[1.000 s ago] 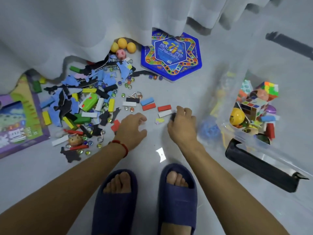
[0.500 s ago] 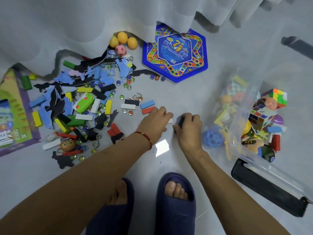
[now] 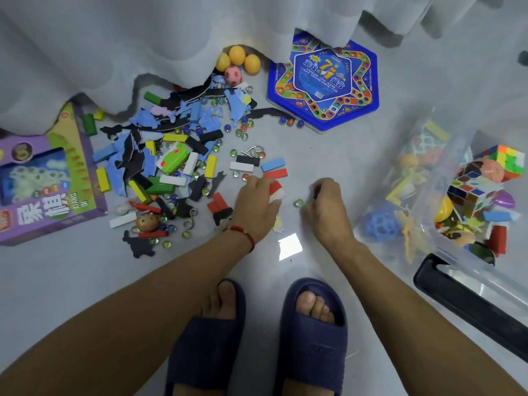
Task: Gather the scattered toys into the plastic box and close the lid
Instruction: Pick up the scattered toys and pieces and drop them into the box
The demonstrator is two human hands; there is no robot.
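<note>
Left hand [image 3: 258,205] gripped a red and a white block [image 3: 276,190] off the floor, right hand [image 3: 325,205] was curled, contents not visible, both collecting handfuls for the open box [image 3: 445,195] just beside, right; toys [image 3: 171,172] remained scattered left.

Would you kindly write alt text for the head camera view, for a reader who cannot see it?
Seen from above, a person's left hand grips red and white blocks while the right hand curls beside a glass marble on a grey floor. Scattered toys lie to the left, and a clear plastic box part-filled with toys stands to the right.
</note>
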